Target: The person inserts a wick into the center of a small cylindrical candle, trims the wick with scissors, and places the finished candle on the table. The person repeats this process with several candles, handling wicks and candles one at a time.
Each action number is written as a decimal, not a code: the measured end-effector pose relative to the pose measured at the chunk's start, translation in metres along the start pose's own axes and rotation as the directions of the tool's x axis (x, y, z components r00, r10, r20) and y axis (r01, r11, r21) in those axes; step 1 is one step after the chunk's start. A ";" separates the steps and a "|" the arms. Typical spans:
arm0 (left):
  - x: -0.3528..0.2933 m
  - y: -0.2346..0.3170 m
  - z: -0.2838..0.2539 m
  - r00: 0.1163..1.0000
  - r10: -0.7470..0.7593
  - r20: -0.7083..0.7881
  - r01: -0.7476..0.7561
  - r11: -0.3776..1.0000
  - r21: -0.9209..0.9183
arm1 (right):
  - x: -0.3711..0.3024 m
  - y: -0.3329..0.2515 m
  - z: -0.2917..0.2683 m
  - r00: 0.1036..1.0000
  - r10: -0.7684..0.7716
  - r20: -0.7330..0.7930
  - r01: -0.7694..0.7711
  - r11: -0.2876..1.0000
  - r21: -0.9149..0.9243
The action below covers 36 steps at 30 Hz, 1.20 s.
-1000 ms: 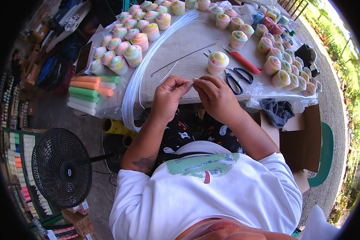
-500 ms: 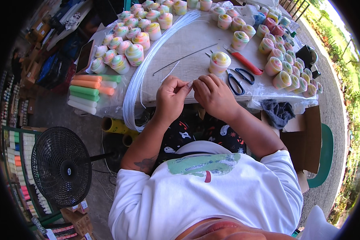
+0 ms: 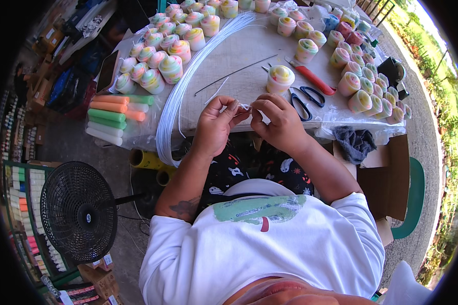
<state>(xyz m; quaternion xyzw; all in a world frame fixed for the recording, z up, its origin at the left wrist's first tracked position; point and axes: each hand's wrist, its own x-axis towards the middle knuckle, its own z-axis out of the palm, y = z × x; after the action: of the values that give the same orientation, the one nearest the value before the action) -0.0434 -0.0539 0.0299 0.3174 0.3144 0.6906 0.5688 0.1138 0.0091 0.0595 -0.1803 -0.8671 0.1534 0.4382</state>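
Note:
Between my hands, just over the table's near edge, is a short piece of white wick (image 3: 245,107) that looks looped or knotted. My left hand (image 3: 216,124) pinches it between thumb and fingertips. From the other side, my right hand (image 3: 281,120) grips it with closed fingers, which hide its end. Just beyond my right hand stands a swirled yellow and white cup candle (image 3: 280,80). Scissors (image 3: 300,108) with dark handles lie beside it, blades partly behind the candle. A red-handled tool (image 3: 314,80), a thin dark rod (image 3: 234,76) and a loose wick piece (image 3: 217,90) rest nearby.
A long bundle of white wicks (image 3: 166,119) curves across the table and over its near edge. Many swirled candles (image 3: 171,69) fill the left and right sides. Coloured candle sticks (image 3: 107,116) lie at left. A dark cloth (image 3: 353,144), cardboard box (image 3: 384,178) and fan (image 3: 79,212) are close.
My fingers have shifted and my right hand has turned and opened out slightly. The white looped wick now shows between my fingertips, where it was mostly hidden before.

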 end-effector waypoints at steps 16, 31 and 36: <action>-0.002 0.010 -0.004 1.000 -0.013 -0.021 0.013 1.000 0.017 | -0.002 0.001 -0.005 0.977 0.168 0.130 -0.195 0.951 0.239; -0.011 0.041 -0.041 0.944 0.188 -0.269 -0.160 0.979 0.124 | 0.047 0.056 0.063 0.931 0.101 0.350 -0.046 0.986 -0.163; -0.018 0.040 -0.052 0.951 0.156 -0.267 -0.125 0.984 0.128 | 0.067 0.065 0.062 0.818 0.132 0.559 -0.006 0.975 -0.221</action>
<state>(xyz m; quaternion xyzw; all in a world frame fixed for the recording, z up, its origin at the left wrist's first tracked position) -0.1057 -0.0820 0.0289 0.2705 0.4047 0.7484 0.4504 0.0377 0.0902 0.0433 -0.2028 -0.9624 0.1241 0.1313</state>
